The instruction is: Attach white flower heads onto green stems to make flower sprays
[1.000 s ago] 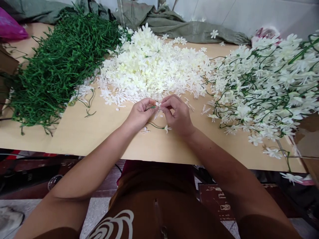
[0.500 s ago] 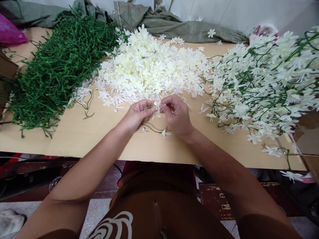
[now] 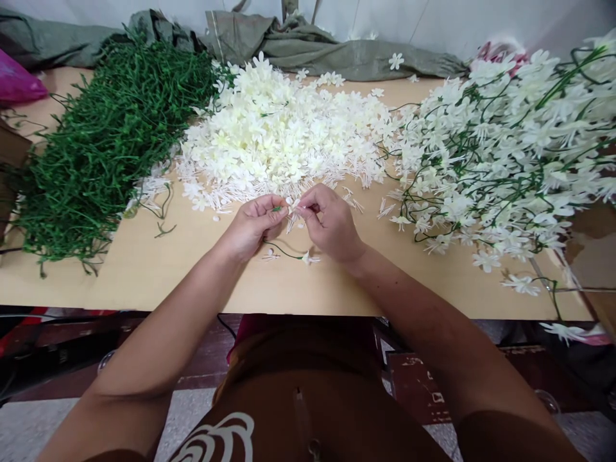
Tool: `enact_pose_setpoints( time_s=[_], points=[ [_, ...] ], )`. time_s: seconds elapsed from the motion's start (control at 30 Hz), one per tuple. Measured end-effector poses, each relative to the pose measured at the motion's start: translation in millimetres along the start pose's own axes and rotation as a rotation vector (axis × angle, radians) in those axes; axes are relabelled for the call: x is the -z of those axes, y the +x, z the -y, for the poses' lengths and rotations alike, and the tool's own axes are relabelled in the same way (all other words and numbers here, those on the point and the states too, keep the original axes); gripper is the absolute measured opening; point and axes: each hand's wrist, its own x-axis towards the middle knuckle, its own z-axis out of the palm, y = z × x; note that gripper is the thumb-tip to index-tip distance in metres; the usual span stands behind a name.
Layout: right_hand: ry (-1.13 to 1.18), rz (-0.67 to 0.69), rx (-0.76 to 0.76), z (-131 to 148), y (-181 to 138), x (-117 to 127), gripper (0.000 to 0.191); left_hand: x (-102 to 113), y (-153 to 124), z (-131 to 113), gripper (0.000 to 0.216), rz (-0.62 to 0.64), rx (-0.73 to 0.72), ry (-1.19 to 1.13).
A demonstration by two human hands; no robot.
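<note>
My left hand [image 3: 250,224] is closed in a pinch on a thin green stem [image 3: 276,208], whose tip shows between thumb and forefinger. My right hand [image 3: 330,221] is closed in a pinch on a small white flower [image 3: 292,205], held against the stem's tip. Both hands hover just above the wooden table [image 3: 158,269], at the near edge of the pile of loose white flowers [image 3: 279,135]. Under the hands a length of stem carrying white blossoms [image 3: 308,258] trails on the table.
A heap of green stems [image 3: 106,135] fills the left side. Finished flower sprays [image 3: 510,147] are piled on the right. Grey-green cloth [image 3: 308,45] lies along the back wall, and a pink bag [image 3: 17,80] sits at far left.
Both hands stay pinched together on stem and flower. The whole view has shifted slightly, so the hands and piles sit a little further left.
</note>
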Motion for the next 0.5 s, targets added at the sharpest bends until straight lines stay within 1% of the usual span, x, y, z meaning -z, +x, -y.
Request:
enact_pose_setpoints(
  time_s=[0.1,0.2,0.3,0.43,0.5],
  points=[
    [0.138,-0.004,-0.141,-2.7,0.8,2.0,0.013,0.1,1.2,2.6,0.034,-0.017,-0.028,0.029],
    [0.317,0.016,-0.276,-3.3,1.3,2.8,0.017,-1.4,2.2,5.9,0.034,-0.052,-0.045,0.081],
    [0.416,0.016,-0.332,-1.7,1.3,0.0,0.026,-3.9,2.1,7.2,0.038,-0.074,-0.032,0.101],
    [0.438,0.004,-0.376,1.1,0.8,-5.9,0.032,-5.1,2.0,5.9,0.039,-0.073,-0.031,0.078],
    [0.449,0.024,-0.406,2.3,0.8,-6.7,0.034,-4.0,2.6,5.3,0.039,-0.067,-0.032,0.069]
  ],
)
